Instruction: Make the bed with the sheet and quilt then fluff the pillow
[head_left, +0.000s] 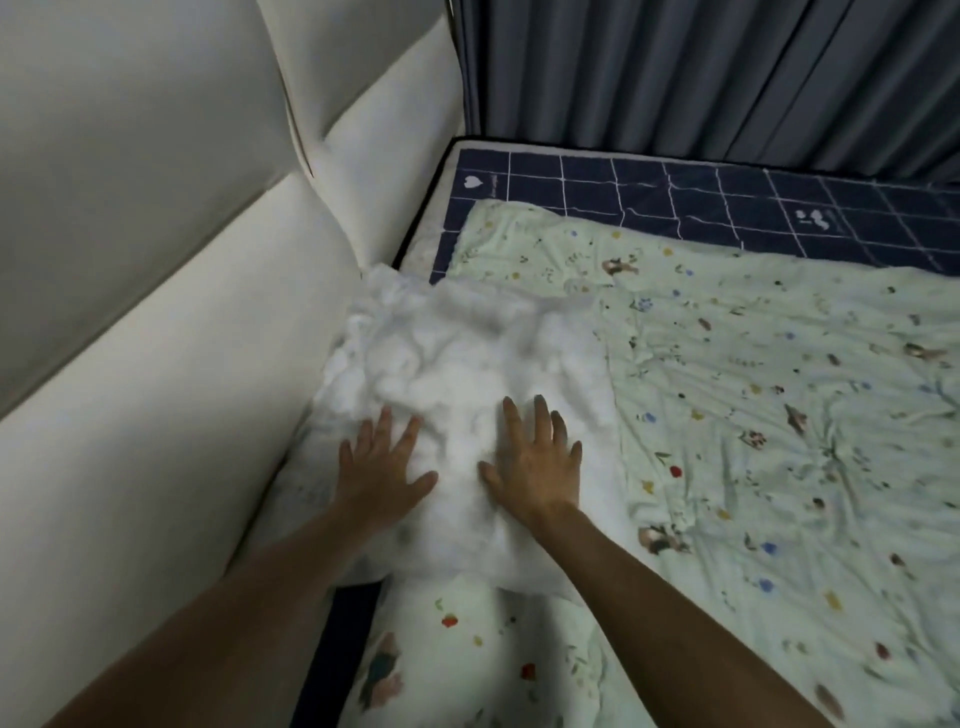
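A white, crumpled pillow (457, 364) lies at the head of the bed, against the padded headboard. My left hand (382, 467) and my right hand (535, 462) rest flat on its near half, palms down, fingers spread, pressing into it. Under and beside the pillow spreads a pale green quilt (753, 415) printed with small flowers; it is wrinkled and covers most of the bed. Beyond its far edge shows the navy sheet (701, 197) with a white grid pattern.
A cream padded headboard (156, 234) fills the left side. Grey-blue curtains (701, 73) hang along the far side of the bed. A dark gap (343, 623) runs between the headboard and the mattress near my left forearm.
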